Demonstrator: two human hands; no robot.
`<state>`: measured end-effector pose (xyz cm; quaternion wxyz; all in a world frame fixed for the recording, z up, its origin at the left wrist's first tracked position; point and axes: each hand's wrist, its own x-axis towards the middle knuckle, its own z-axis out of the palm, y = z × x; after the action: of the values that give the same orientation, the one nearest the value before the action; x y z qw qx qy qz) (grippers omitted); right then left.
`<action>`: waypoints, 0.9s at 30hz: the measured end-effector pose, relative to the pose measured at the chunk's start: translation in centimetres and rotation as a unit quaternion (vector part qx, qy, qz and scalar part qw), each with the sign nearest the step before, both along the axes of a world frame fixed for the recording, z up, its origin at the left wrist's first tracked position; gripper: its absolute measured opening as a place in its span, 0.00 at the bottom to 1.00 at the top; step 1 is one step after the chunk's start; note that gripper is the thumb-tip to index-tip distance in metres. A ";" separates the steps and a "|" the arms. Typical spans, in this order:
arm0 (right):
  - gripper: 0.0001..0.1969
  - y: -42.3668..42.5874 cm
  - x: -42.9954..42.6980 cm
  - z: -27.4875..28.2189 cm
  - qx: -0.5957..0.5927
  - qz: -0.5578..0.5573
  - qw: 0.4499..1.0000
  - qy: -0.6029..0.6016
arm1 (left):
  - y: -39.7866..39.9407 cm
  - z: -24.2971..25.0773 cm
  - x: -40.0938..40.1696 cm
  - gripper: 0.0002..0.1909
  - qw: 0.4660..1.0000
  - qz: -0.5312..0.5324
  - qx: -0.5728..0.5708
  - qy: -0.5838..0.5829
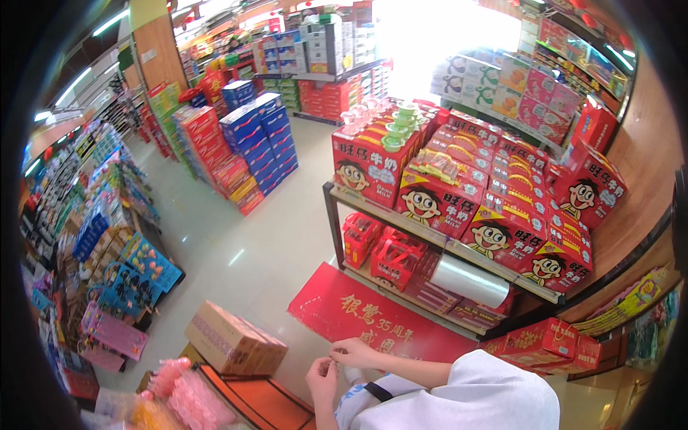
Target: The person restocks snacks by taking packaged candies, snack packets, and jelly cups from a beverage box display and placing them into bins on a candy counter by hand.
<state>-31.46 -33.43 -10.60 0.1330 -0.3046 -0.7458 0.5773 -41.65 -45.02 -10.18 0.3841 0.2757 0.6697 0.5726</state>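
Note:
My left hand point(322, 374) and my right hand point(352, 353) meet in front of my white shirt point(484, 398), with curled fingertips close together. Whether anything small sits between the fingers is too fine to tell. Below them are my light trousers and a black strap point(378, 392). An orange-topped stand point(269, 403) with a dark frame is nearest to my left hand. On its left lie pink plastic goods point(196, 400) in clear wrapping. Beyond my right hand a red floor mat point(371, 320) with gold writing covers the tiles.
A metal-edged shelf point(446, 244) carries red milk cartons point(424, 199), with stacked green tubs point(400, 126) on top. From its edge hangs a clear plastic bag roll point(470, 279). Cardboard boxes point(231, 336) stand on the floor. Blue cartons point(260, 145) and a goods-laden rack point(118, 269) flank the aisle.

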 end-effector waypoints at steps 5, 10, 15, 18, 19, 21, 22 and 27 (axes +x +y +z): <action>0.11 2.8 -0.3 0.2 0.014 -0.055 0.998 -0.012 | 5.1 -0.2 -3.2 0.03 0.998 -0.063 -0.013 0.010; 0.11 7.1 1.3 0.3 0.019 -0.099 0.993 -0.059 | 9.9 -2.3 -3.2 0.06 0.992 -0.122 -0.031 -0.005; 0.10 13.4 3.6 1.1 0.020 -0.161 0.986 -0.029 | 16.0 -4.4 -0.5 0.06 0.983 -0.179 -0.002 -0.046; 0.09 17.5 5.9 1.8 0.091 -0.219 0.971 0.017 | 21.1 -6.3 1.3 0.07 0.971 -0.234 -0.041 0.017; 0.09 18.6 7.3 2.5 0.098 -0.224 0.969 0.021 | 22.8 -5.1 2.5 0.07 0.970 -0.239 -0.034 0.022; 0.09 21.1 10.2 3.5 0.087 -0.297 0.947 0.093 | 25.9 -2.6 5.0 0.08 0.957 -0.290 -0.007 0.002; 0.08 22.3 11.8 4.3 0.104 -0.321 0.937 0.093 | 27.6 -1.8 6.1 0.07 0.953 -0.302 -0.009 0.026; 0.07 26.8 18.3 4.0 0.103 -0.465 0.869 0.136 | 34.4 4.0 11.5 0.05 0.928 -0.330 0.045 0.168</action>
<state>-13.21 -6.66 -6.60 0.5171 -0.5190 -0.5475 0.4044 -30.15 -10.62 -6.21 0.4209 0.5899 0.5693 0.3882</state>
